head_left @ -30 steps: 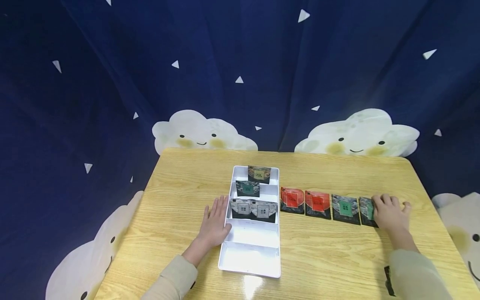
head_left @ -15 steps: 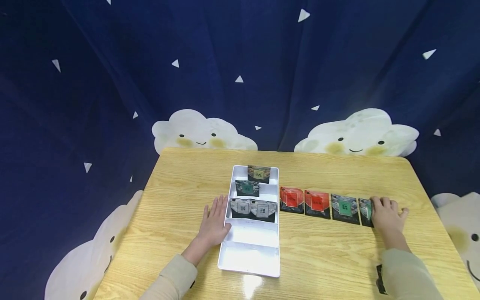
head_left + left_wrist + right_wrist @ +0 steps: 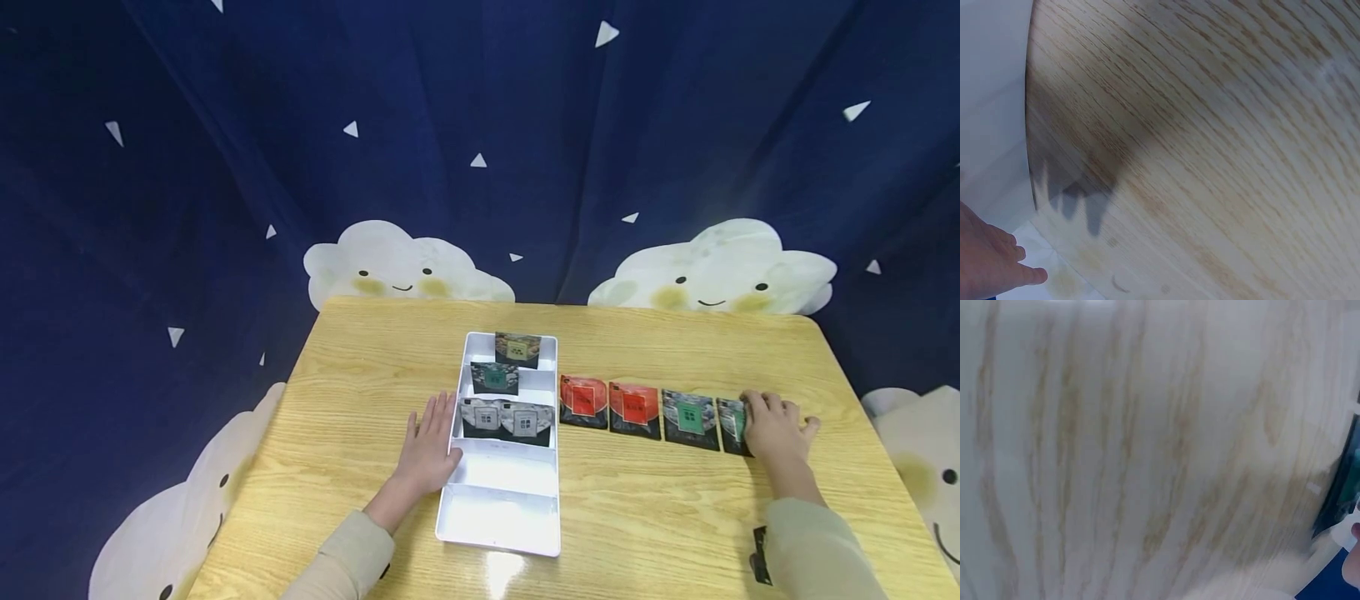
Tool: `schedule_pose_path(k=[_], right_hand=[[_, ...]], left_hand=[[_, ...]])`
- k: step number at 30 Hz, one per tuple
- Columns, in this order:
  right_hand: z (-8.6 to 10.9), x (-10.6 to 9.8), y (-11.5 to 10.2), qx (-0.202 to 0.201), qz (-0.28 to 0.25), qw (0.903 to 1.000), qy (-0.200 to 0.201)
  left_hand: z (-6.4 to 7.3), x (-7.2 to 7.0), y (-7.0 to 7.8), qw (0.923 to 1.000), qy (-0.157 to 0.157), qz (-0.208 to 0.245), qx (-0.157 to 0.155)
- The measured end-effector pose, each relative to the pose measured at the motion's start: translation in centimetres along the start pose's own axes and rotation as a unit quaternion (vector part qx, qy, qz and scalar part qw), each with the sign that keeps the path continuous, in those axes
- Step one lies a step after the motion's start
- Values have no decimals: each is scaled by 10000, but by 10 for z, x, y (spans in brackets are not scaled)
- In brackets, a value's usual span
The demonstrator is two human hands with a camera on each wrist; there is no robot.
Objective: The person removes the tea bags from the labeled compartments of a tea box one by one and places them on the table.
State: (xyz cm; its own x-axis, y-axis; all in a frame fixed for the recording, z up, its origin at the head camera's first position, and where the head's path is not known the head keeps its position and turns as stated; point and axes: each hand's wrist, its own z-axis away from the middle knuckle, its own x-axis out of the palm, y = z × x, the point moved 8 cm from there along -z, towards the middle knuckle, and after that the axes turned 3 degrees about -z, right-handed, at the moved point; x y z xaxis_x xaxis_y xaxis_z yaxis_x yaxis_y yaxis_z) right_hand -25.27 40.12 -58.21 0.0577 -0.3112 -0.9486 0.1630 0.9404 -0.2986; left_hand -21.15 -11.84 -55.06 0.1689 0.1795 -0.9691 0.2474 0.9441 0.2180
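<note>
In the head view my left hand (image 3: 427,450) lies with straight fingers along the left rim of a white compartment tray (image 3: 498,521). My right hand (image 3: 776,429) is at the far right of a row of packets, its fingers curled at the right side of a green-labelled sachet (image 3: 733,427). The hand hides that half of the sachet; the thumb is out of sight. At the right wrist view's edge the sachet (image 3: 1341,484) shows dark beside a fingertip. Left of it lie another green-labelled sachet (image 3: 690,418) and two red ones, one a red sachet (image 3: 634,408).
Inside the tray stand a yellow-labelled sachet (image 3: 517,350), a green-labelled sachet (image 3: 494,378) and two grey-white sachets, one a grey-white sachet (image 3: 527,423). The two front compartments hold nothing visible. A dark object (image 3: 761,554) shows beside the right sleeve. A curtain (image 3: 480,100) hangs behind the table (image 3: 637,517).
My right hand has shifted slightly left and covers more of the rightmost green-labelled sachet, whose visible part looks narrower. The left hand and the tray stay put.
</note>
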Motion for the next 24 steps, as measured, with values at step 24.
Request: schedule_pose_path(k=[24], right_hand=[[14, -43, -179, -1640, -1079, 9573, 2121]], left_hand=[[0, 0, 0, 10000, 30, 6, -42]])
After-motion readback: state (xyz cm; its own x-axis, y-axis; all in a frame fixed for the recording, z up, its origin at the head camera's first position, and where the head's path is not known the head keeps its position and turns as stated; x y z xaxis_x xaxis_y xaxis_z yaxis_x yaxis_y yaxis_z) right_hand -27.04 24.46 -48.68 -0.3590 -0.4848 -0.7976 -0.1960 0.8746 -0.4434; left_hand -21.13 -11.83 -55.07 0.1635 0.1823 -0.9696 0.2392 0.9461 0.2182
